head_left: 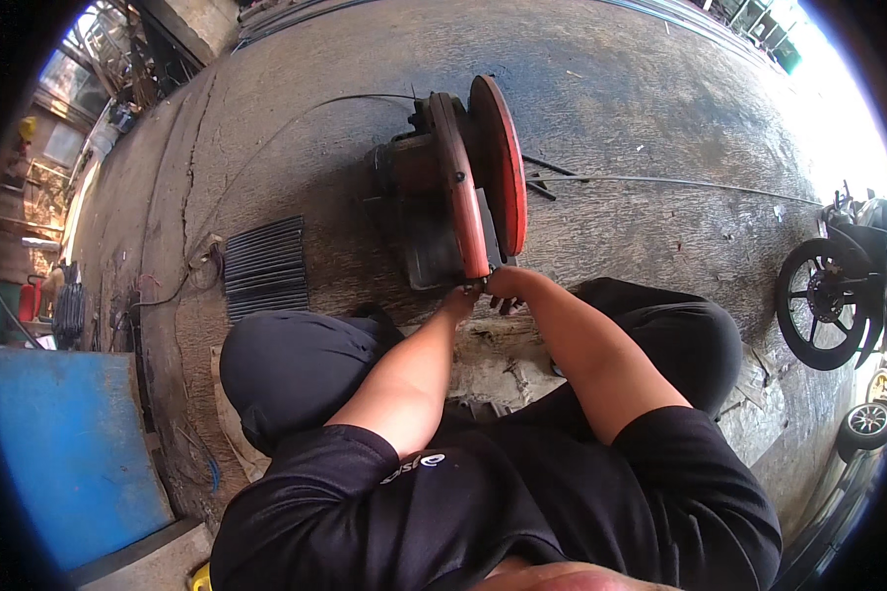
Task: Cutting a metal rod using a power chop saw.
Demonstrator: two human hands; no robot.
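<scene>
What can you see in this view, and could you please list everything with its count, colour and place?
Machine: one, red and dark, centre, on the floor
Red disc: one, red, machine's right side
Cable: one, dark, running left from the machine
Dark rods: many, blackish, side by side, left of the machine
Long thin rod: one, grey, right of the machine
Blue panel: one, blue, lower left
Motorcycle: one, mostly black, right edge
Spoked wheel: one, silver and dark, below the motorcycle
Floor: one, grey-brown, throughout
T-shirt: one, black, bottom
Trousers: one pair, dark, both sides
Left hand, right hand: one each, bare, at the machine's near end
</scene>
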